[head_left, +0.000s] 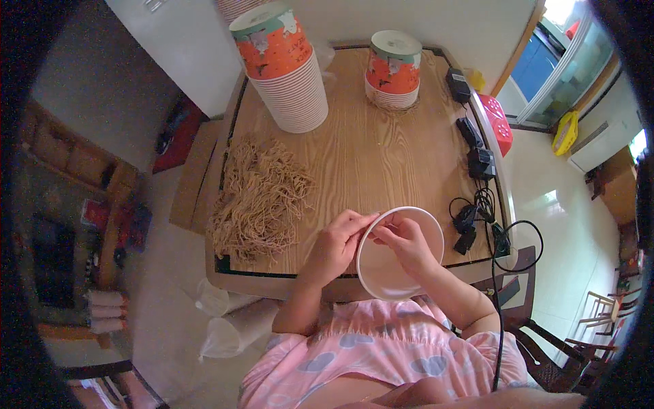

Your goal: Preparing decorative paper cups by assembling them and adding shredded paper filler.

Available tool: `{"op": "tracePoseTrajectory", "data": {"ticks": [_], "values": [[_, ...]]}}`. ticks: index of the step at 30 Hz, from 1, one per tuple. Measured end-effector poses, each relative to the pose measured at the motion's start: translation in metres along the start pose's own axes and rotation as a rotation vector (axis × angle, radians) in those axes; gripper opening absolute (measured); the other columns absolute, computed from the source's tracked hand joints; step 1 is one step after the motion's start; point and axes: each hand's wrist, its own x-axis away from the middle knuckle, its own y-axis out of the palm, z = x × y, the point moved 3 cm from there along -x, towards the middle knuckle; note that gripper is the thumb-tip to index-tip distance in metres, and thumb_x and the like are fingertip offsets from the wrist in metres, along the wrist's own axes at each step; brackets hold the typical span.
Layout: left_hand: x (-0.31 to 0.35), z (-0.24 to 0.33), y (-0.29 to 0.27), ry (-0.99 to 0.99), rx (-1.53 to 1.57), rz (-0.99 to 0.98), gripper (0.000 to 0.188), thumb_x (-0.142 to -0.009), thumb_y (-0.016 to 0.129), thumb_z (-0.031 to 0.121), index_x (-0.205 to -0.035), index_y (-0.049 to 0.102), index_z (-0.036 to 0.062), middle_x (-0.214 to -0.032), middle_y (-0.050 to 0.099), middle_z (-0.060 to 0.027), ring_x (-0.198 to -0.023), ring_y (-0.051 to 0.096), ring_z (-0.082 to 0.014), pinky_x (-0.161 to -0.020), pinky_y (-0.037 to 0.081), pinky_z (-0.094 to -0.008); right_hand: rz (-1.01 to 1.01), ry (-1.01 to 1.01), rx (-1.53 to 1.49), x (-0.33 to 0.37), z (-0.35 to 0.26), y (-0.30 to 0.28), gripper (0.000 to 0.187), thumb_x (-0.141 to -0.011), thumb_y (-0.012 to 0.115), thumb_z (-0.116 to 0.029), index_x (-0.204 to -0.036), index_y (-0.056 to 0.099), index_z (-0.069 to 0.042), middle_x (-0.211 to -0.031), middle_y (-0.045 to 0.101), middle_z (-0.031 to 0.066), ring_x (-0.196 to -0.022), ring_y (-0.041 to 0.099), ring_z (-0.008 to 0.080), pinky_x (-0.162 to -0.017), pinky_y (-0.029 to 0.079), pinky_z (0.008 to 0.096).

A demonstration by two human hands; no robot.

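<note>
A white paper bucket (381,276) is tilted in front of me at the table's near edge, its open mouth facing me. My left hand (337,247) grips it from outside at the left, with the fingertips at the rim. My right hand (407,247) reaches into the mouth, fingers bent and pinched together against the inner wall near the left hand. Whatever those fingers hold, if anything, is hidden. Left of the bucket lies a loose heap of brown paper cords (262,198).
A tall stack of upside-down paper buckets (289,82) stands at the back left of the wooden table (354,157). A shorter stack (393,71) stands farther right, with cords at its base. Black adapters and cables (480,163) run along the right edge. A red stool (495,123) stands beyond it.
</note>
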Motion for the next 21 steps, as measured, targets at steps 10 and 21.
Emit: {"op": "tracePoseTrajectory", "data": {"ticks": [10,21], "values": [[-0.004,0.005,-0.003,0.168,-0.105,0.002,0.024,-0.082,0.056,0.003,-0.105,0.06,0.0072,-0.089,0.059,-0.0109,-0.08,0.061,-0.027,-0.068,0.049,-0.0337,-0.003,0.016,0.078,-0.004,0.002,-0.005,0.022,-0.087,0.057,-0.013,-0.1,0.057,0.005,-0.092,0.062,0.0073,-0.085,0.059,0.0137,-0.078,0.048,0.0259],[-0.005,-0.006,-0.001,0.036,-0.087,0.064,0.011,-0.082,0.056,0.001,-0.093,0.058,0.0044,-0.087,0.061,-0.0101,-0.08,0.061,-0.0256,-0.067,0.048,-0.0328,0.01,-0.008,0.03,-0.006,-0.007,0.002,0.019,-0.087,0.058,-0.014,-0.094,0.059,0.003,-0.083,0.063,0.0068,-0.077,0.06,0.0137,-0.071,0.049,0.0258]]}}
